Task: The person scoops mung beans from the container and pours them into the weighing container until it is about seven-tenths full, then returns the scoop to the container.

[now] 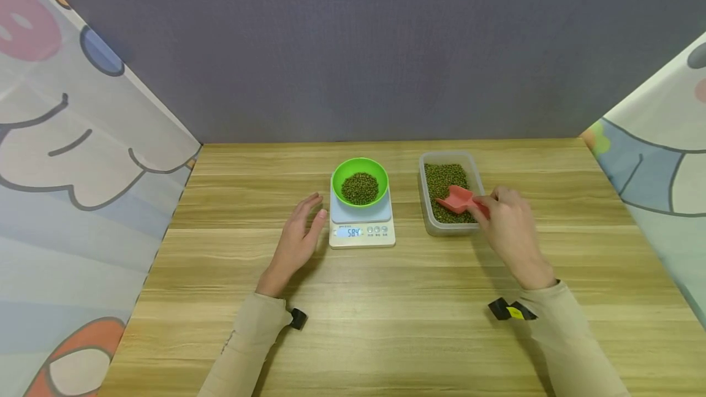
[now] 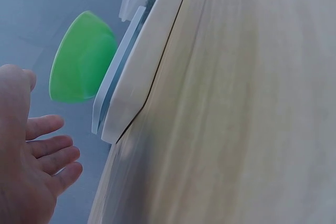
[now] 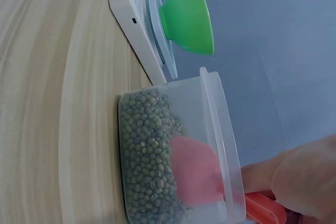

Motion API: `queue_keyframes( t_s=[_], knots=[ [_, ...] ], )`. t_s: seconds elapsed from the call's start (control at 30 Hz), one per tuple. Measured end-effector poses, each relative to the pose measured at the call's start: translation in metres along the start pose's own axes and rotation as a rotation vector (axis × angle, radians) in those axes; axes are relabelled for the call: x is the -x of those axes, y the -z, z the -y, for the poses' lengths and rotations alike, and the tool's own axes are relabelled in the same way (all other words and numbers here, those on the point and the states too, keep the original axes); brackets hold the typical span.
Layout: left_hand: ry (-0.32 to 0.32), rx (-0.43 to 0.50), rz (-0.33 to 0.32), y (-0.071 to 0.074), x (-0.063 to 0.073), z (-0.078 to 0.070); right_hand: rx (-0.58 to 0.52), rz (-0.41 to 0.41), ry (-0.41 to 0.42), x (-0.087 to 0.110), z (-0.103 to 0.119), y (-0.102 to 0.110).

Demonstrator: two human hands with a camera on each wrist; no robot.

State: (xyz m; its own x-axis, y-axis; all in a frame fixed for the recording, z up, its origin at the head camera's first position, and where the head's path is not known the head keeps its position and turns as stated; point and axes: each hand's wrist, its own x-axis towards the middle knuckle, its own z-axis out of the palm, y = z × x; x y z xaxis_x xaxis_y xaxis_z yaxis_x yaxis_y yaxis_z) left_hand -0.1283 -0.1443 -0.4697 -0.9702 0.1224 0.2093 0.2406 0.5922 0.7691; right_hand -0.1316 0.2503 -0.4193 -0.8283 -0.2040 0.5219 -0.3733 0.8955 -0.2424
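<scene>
In the head view my right hand (image 1: 510, 228) grips the handle of a red scoop (image 1: 456, 200). The scoop's bowl sits among green mung beans (image 1: 441, 177) inside a clear plastic container (image 1: 429, 216); the right wrist view shows it through the container wall. My left hand (image 1: 298, 241) is just left of a white kitchen scale (image 1: 362, 238), fingers extended and touching nothing. On the scale stands a green bowl (image 1: 344, 169) with a heap of mung beans (image 1: 360, 189) in it. The display (image 1: 349, 233) reads 58.4. From the left wrist view, the left hand's fingers (image 2: 58, 156) are spread apart, palm showing.
Scale and container stand side by side on a wooden table (image 1: 386, 311), with a gap between them. A grey panel (image 1: 386, 48) rises behind the table's far edge. Cartoon-printed sheets (image 1: 83, 139) hang at both sides.
</scene>
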Motion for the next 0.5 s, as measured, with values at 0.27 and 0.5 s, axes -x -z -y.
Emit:
queue_keyframes(
  t_s=[0.27, 0.5],
  knots=[
    [-0.012, 0.003, -0.004, -0.0013, 0.0003, 0.0012, 0.009, 0.012, 0.003, -0.0041, 0.0020, -0.0049],
    [-0.013, 0.003, 0.000, 0.0001, 0.0002, 0.0004, 0.014, 0.015, -0.017, -0.0067, 0.0020, -0.0095]
  ],
)
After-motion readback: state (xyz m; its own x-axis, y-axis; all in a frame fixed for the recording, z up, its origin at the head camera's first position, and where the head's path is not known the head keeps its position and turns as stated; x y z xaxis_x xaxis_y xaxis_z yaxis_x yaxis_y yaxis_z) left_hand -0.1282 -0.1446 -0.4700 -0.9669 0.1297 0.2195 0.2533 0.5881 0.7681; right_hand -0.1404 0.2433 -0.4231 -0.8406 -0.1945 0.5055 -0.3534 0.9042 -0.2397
